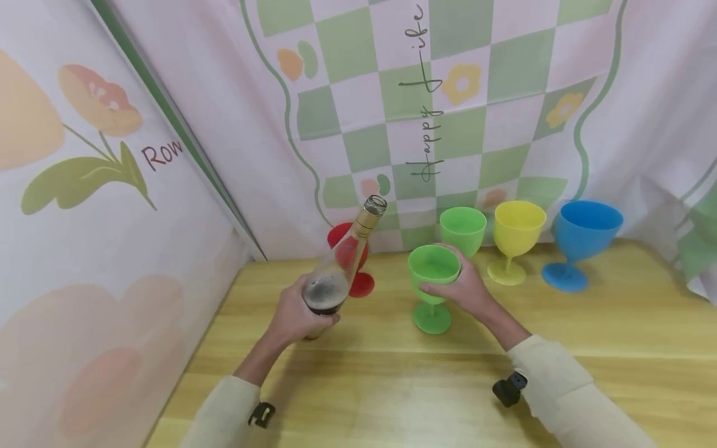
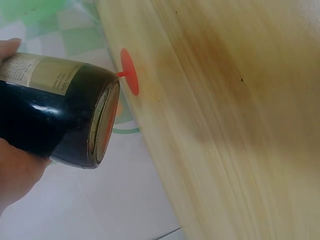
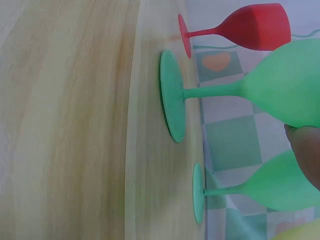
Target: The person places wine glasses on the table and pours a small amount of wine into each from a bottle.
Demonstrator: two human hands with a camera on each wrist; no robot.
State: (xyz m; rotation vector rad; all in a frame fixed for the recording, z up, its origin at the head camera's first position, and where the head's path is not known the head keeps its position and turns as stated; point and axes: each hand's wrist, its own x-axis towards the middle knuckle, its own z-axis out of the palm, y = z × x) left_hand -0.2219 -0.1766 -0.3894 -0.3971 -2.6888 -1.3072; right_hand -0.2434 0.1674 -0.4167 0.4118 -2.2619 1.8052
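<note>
My left hand [image 1: 297, 314] grips a glass bottle [image 1: 330, 280] of dark liquid around its body. The bottle leans with its open mouth up and to the right, and its base [image 2: 104, 127] shows clear of the table in the left wrist view. Behind the bottle stands a red goblet [image 1: 363, 285], partly hidden. My right hand [image 1: 467, 285] holds the nearer green goblet [image 1: 428, 274] by its bowl, thumb in front. That goblet is upright, its round foot [image 3: 172, 97] at the tabletop; whether it touches, I cannot tell.
Along the back edge of the wooden table [image 1: 381, 386] stand a second green goblet [image 1: 463, 230], a yellow goblet [image 1: 518, 233] and a larger blue goblet [image 1: 588, 233]. A patterned curtain [image 1: 358, 124] hangs right behind them. Another printed cloth [image 1: 112, 261] borders the left side.
</note>
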